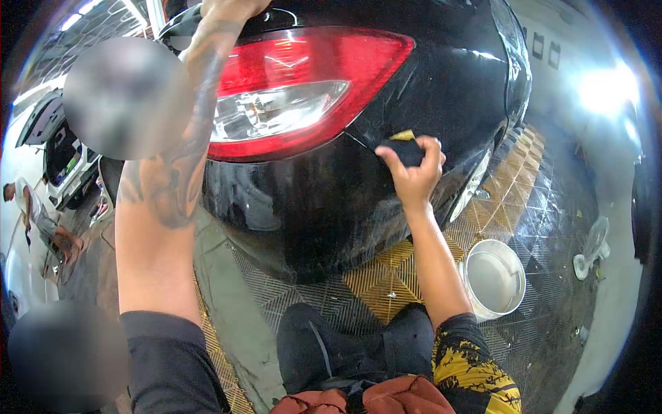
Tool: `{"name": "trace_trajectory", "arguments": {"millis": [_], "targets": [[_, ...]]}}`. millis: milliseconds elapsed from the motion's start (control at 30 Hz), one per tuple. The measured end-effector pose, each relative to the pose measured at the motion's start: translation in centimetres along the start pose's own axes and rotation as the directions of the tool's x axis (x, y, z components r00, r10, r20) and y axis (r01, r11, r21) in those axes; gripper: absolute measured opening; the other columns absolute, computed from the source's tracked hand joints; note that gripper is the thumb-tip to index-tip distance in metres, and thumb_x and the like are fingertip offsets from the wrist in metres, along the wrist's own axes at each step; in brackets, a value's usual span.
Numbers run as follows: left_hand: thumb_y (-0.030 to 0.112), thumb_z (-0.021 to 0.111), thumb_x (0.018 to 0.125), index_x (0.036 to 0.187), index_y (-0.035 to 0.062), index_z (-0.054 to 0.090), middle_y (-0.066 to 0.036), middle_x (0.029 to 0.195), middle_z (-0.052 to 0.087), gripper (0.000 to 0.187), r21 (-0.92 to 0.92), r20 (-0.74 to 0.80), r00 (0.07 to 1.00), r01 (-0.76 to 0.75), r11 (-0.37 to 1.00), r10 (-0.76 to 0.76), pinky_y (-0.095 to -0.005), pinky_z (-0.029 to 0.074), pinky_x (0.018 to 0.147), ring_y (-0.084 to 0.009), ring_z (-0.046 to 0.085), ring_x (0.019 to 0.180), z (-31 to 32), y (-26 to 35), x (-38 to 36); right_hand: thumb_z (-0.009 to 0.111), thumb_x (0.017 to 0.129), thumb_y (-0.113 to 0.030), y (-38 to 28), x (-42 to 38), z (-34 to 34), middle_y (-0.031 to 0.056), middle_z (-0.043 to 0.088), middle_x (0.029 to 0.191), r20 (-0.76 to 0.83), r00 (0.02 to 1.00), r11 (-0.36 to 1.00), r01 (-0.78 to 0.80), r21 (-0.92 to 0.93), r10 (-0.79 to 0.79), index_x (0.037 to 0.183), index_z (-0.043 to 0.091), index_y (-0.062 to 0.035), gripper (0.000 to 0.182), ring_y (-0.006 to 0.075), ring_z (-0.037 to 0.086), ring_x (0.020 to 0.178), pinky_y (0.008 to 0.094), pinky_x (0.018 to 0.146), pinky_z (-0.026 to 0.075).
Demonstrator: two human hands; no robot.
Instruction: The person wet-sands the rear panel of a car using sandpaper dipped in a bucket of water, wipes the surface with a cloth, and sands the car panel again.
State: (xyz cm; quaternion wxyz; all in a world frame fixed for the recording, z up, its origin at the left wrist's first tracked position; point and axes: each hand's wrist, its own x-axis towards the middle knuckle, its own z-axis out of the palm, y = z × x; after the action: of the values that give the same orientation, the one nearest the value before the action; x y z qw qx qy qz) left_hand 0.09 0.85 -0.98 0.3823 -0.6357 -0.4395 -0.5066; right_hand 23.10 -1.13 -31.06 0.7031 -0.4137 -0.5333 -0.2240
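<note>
My right hand (pixel 418 176) is closed around a black pad (pixel 407 151) with a yellowish strip (pixel 403 135) showing at its upper edge. Thumb and fingers grip it from both sides, against or close to the black rear bumper (pixel 310 207) of a car, just below the lower right corner of its red and clear tail light (pixel 317 76). My left arm reaches up past the tail light's left side. At the top edge of the view, my left hand (pixel 234 7) lies on or near the car's upper body, its fingers cut off by the frame.
A white bucket (pixel 492 279) stands on the grey and yellow grated floor tiles (pixel 379 279), right of my right forearm. A whitish object (pixel 592 250) lies farther right. Another person (pixel 38 214) is at far left, near a car with its tailgate raised (pixel 62 145).
</note>
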Motion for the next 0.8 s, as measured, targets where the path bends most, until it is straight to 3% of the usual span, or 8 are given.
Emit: {"name": "trace_trajectory", "arguments": {"millis": [200,267,333,367,400,467,733,800], "targets": [[0.050,0.044,0.091,0.090,0.0024,0.071,-0.024,0.101,0.065,0.055,-0.043,0.023,0.999,0.049,0.998,-0.048,-0.0474,0.043,0.091,-0.0377,0.057,0.103,-1.8,1.4,-0.1,0.085,0.056,-0.055,-2.4,4.7,2.0,0.0062,0.060,0.087,-0.017,0.970,0.970,0.244,-0.023,-0.244,0.091,0.057,-0.0092,0.064,0.0266,0.057,0.082,0.0385,0.078,0.039],[0.048,0.040,0.092,0.103,0.0017,0.069,-0.022,0.112,0.064,0.056,0.026,0.038,0.999,0.010,1.000,-0.011,-0.0537,0.039,0.096,-0.0421,0.054,0.109,-1.1,0.6,0.0,0.087,0.058,-0.048,-3.1,4.0,0.8,0.0055,0.062,0.089,0.018,0.969,0.964,0.248,-0.096,-0.248,0.095,0.061,-0.0082,0.061,0.0263,0.058,0.086,0.0386,0.083,0.041],[0.047,0.037,0.093,0.114,0.0010,0.064,-0.021,0.123,0.059,0.057,0.060,-0.264,0.962,-0.050,0.997,0.065,-0.0582,0.033,0.100,-0.0422,0.049,0.117,-0.9,0.4,-1.0,0.091,0.057,-0.037,0.8,1.2,0.6,0.0101,0.062,0.102,0.039,0.987,0.984,0.158,-0.087,-0.155,0.098,0.061,-0.0046,0.060,0.0274,0.057,0.096,0.0395,0.089,0.044],[0.047,0.034,0.095,0.124,0.0011,0.057,-0.019,0.132,0.053,0.059,0.075,0.057,0.998,0.017,0.997,-0.022,-0.0592,0.028,0.103,-0.0411,0.043,0.125,-1.5,0.4,-0.3,0.091,0.059,-0.036,1.6,0.8,0.3,0.0112,0.060,0.103,0.068,0.998,0.999,0.018,-0.027,-0.016,0.097,0.060,-0.0033,0.059,0.0272,0.056,0.097,0.0387,0.089,0.044],[0.047,0.034,0.095,0.124,0.0011,0.057,-0.019,0.132,0.053,0.059,0.135,0.022,0.999,0.045,0.990,-0.048,-0.0592,0.028,0.103,-0.0411,0.043,0.125,-1.1,-0.2,0.0,0.091,0.061,-0.033,1.7,1.1,1.0,0.0096,0.059,0.098,0.039,0.999,0.998,0.005,0.064,-0.007,0.096,0.060,-0.0028,0.056,0.0267,0.055,0.094,0.0378,0.088,0.044],[0.059,0.041,0.089,0.137,0.0033,0.048,-0.025,0.148,0.033,0.074,-0.024,0.117,0.978,0.175,0.984,-0.171,-0.0563,0.005,0.115,-0.0390,0.019,0.142,1.5,-0.2,0.0,0.089,0.064,-0.030,0.3,3.3,2.3,0.0085,0.059,0.094,0.004,0.997,0.985,0.076,0.155,-0.078,0.096,0.059,-0.0011,0.053,0.0250,0.056,0.091,0.0354,0.087,0.045],[0.055,0.044,0.087,0.138,0.0093,0.049,-0.028,0.148,0.030,0.069,0.021,0.098,0.977,0.188,0.982,-0.189,-0.0603,0.003,0.114,-0.0435,0.019,0.141,1.9,-0.4,0.5,0.088,0.064,-0.041,3.3,0.3,1.5,0.0127,0.062,0.093,-0.053,0.997,0.997,0.045,-0.066,-0.049,0.091,0.060,0.0004,0.057,0.0262,0.058,0.085,0.0353,0.081,0.048],[0.057,0.041,0.089,0.136,0.0110,0.051,-0.026,0.144,0.038,0.066,0.170,0.130,0.975,0.156,0.973,-0.179,-0.0536,0.014,0.114,-0.0387,0.029,0.138,3.1,-1.0,0.7,0.084,0.066,-0.047,4.1,3.0,1.8,0.0141,0.064,0.093,-0.067,0.997,0.963,0.022,-0.270,-0.042,0.093,0.062,0.0003,0.059,0.0280,0.061,0.087,0.0372,0.082,0.050]]}}
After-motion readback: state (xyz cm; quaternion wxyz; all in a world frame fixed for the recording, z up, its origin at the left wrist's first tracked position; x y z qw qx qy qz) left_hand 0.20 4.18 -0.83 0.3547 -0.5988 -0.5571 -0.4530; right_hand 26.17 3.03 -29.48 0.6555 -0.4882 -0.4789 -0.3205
